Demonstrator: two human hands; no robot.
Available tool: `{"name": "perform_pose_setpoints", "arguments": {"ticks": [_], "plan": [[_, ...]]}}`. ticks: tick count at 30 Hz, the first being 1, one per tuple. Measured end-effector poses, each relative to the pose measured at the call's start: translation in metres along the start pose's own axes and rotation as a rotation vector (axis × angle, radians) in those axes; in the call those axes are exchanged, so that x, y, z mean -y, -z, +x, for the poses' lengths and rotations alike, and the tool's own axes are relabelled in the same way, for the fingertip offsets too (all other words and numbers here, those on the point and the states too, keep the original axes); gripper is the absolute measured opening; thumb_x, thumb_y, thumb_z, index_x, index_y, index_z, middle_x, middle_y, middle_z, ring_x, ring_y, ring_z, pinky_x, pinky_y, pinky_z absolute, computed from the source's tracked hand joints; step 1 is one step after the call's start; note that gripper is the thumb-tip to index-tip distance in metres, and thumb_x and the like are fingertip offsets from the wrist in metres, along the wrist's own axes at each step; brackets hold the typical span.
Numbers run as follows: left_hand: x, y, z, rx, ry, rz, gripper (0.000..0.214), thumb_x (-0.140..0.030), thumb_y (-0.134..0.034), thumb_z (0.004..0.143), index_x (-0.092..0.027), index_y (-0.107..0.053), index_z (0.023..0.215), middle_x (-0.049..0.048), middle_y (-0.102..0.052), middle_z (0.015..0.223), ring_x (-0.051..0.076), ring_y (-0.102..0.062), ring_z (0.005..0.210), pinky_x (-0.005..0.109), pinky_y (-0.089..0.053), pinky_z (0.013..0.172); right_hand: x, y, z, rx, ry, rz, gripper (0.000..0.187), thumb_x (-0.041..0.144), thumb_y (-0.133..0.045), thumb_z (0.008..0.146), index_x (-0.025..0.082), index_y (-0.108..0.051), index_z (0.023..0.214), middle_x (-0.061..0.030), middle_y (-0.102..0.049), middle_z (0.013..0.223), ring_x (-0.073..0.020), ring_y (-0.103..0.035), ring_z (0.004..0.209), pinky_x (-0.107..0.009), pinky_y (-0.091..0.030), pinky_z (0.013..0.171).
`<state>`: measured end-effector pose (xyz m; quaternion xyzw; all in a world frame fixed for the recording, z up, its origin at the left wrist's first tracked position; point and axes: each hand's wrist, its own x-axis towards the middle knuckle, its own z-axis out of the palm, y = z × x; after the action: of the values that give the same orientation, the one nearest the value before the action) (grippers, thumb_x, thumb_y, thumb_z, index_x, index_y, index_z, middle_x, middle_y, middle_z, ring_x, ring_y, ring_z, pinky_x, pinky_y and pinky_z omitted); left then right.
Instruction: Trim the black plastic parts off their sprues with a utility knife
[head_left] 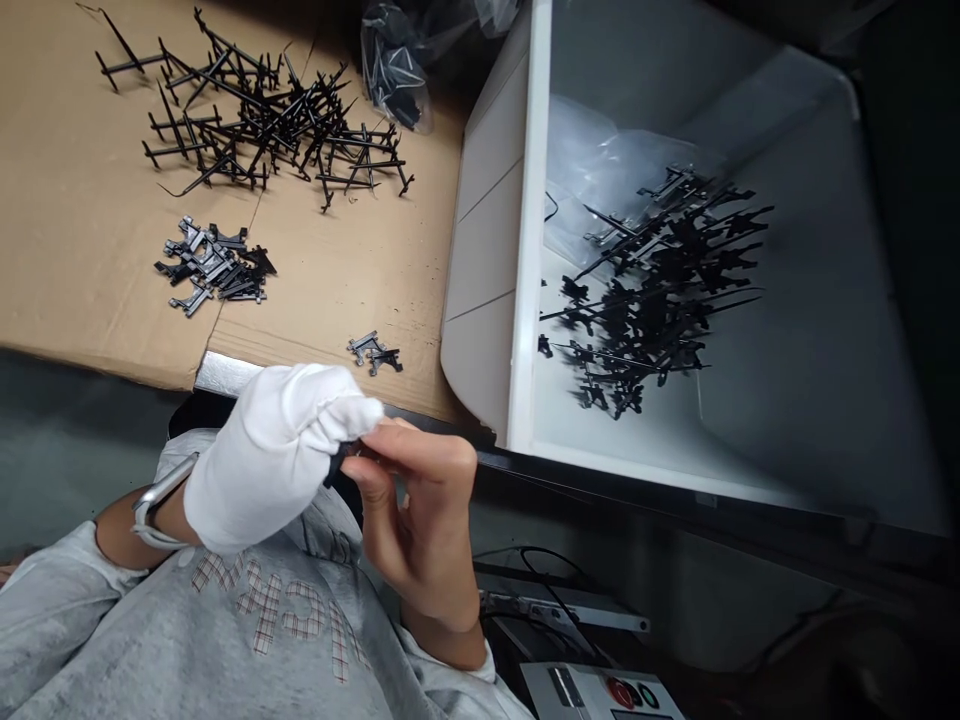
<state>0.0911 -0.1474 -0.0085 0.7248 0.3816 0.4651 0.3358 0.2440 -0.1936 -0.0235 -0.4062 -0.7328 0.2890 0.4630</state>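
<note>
- The gloved left hand [274, 455] and bare right hand [420, 500] meet at chest height, both pinching one black plastic part [339, 465].
- It looks light, thin, stiff and probably snappable; grip its thicker body.
- Further off, a cardboard sheet [67, 250] and a white bin [487, 250] hold more.

We are pinching a matt black plastic piece [335, 466] between our left hand [274, 455], which is wearing a soft white cloth glove, and our bare right hand [420, 520]. We are looking at matt brown cardboard [67, 250], a smooth white plastic bin [525, 250] and a glossy clear film bag [600, 165].
</note>
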Motion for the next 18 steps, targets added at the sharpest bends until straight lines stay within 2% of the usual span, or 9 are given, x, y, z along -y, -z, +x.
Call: {"name": "perform_pose_setpoints", "arguments": {"ticks": [3, 6, 9, 15, 18], "plan": [[0.0004, -0.0019, -0.0008, 0.018, 0.026, -0.033, 0.039, -0.02, -0.051, 0.109, -0.019, -0.045, 0.071, -0.0062, -0.048, 0.062, 0.007, -0.046, 0.056, 0.019, -0.04, 0.056, -0.0001, 0.0009, -0.0017, 0.008, 0.007, 0.003, 0.037, 0.022, -0.052, 0.11, 0.036, -0.045, 0.144, 0.0007, -0.067, 0.089, -0.0194, -0.064, 0.069, -0.036, -0.05, 0.061], [-0.0004, -0.0032, 0.0005, 0.036, 0.047, -0.064, 0.04, -0.021, -0.051, 0.109, -0.019, -0.046, 0.07, -0.0058, -0.048, 0.061, 0.007, -0.045, 0.057, 0.019, -0.039, 0.056, 0.0023, 0.0026, -0.006, 0.0, -0.048, 0.008, 0.039, 0.025, -0.053, 0.111, 0.037, -0.044, 0.148, -0.0021, -0.072, 0.106, -0.0199, -0.073, 0.085, -0.037, -0.061, 0.079], [-0.0014, -0.0026, 0.003, 0.032, 0.012, -0.085, 0.038, -0.019, -0.052, 0.109, -0.018, -0.049, 0.071, -0.0067, -0.05, 0.061, 0.006, -0.046, 0.056, 0.017, -0.039, 0.057, 0.0038, 0.0041, -0.009, -0.017, -0.078, -0.01, 0.046, 0.025, -0.055, 0.111, 0.038, -0.043, 0.153, -0.0034, -0.074, 0.113, -0.0219, -0.076, 0.097, -0.04, -0.063, 0.091], [-0.0039, 0.0007, 0.0034, 0.039, -0.006, 0.015, 0.036, -0.014, -0.051, 0.107, -0.019, -0.046, 0.072, -0.0081, -0.048, 0.062, 0.005, -0.045, 0.056, 0.018, -0.037, 0.057, 0.0049, 0.0036, -0.0055, 0.022, -0.048, 0.058, 0.055, 0.019, -0.051, 0.111, 0.04, -0.036, 0.159, -0.0025, -0.074, 0.107, -0.0218, -0.075, 0.093, -0.038, -0.063, 0.08], [-0.0056, 0.0017, 0.0012, 0.038, 0.001, 0.046, 0.035, -0.013, -0.049, 0.107, -0.02, -0.044, 0.072, -0.0078, -0.048, 0.062, 0.006, -0.046, 0.056, 0.02, -0.038, 0.057, 0.0067, 0.0032, -0.004, -0.01, -0.072, 0.049, 0.057, 0.015, -0.055, 0.108, 0.042, -0.04, 0.157, 0.0003, -0.071, 0.098, -0.0205, -0.07, 0.079, -0.037, -0.06, 0.073]]}}
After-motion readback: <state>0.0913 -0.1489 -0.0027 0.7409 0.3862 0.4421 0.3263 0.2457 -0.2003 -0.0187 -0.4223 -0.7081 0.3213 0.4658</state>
